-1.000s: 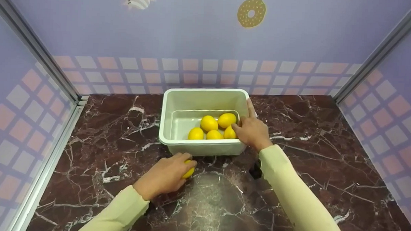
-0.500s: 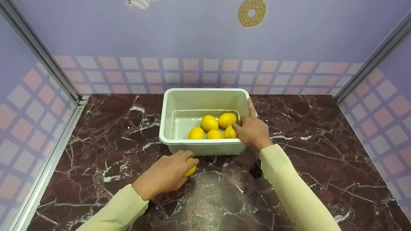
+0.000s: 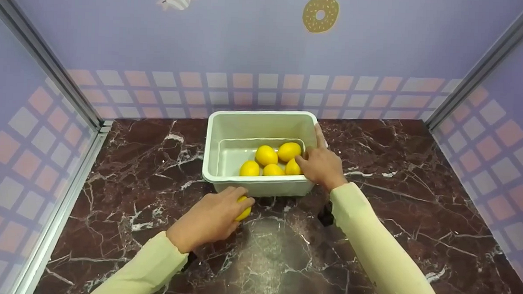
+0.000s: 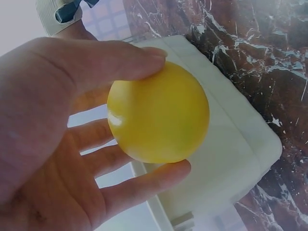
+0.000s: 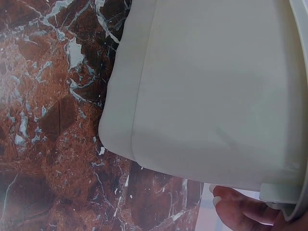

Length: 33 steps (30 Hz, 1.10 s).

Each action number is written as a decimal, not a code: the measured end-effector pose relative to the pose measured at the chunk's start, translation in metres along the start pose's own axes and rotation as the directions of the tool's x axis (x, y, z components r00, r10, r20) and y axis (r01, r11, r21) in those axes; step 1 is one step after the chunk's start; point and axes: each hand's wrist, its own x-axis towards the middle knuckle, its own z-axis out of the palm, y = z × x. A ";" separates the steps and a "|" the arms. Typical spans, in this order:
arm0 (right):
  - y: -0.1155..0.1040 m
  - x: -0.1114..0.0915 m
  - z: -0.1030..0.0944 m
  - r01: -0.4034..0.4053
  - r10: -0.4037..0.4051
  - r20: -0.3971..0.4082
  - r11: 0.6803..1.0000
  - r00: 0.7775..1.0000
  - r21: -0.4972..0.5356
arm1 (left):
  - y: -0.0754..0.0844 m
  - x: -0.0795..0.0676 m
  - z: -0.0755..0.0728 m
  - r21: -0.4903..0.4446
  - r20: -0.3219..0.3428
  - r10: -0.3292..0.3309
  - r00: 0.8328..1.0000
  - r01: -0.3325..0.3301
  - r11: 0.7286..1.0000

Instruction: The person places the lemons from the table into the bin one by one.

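Note:
My left hand holds a yellow lemon just in front of the white plastic bin. In the left wrist view, the thumb lies on one side of the lemon and the fingers spread around the other. My right hand grips the bin's right rim, thumb over the inside and index finger stretched along the edge. Several lemons lie inside the bin, mostly toward its right and front. The right wrist view shows the bin's outer wall, with fingertips below the rim.
The bin stands on a dark red marbled tabletop near the back wall. Patterned panels also enclose the left and right sides. A dark object shows beside the right cuff.
My left hand has moved slightly forward and to the right with the lemon, closer to the bin's front wall. The right hand keeps its grip on the rim.

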 end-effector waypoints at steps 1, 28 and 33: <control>0.000 0.000 0.000 -0.003 0.003 0.000 1.000 1.000 0.000 | 0.000 0.000 -0.001 0.000 -0.002 0.002 1.000 -0.002 1.000; 0.001 0.001 0.002 -0.012 0.012 -0.005 1.000 1.000 0.014 | -0.001 0.010 -0.022 0.038 -0.023 0.023 0.999 -0.022 0.999; 0.001 0.001 0.001 -0.012 0.012 0.007 1.000 1.000 0.007 | -0.001 0.011 -0.025 0.047 -0.065 0.035 0.997 -0.032 0.998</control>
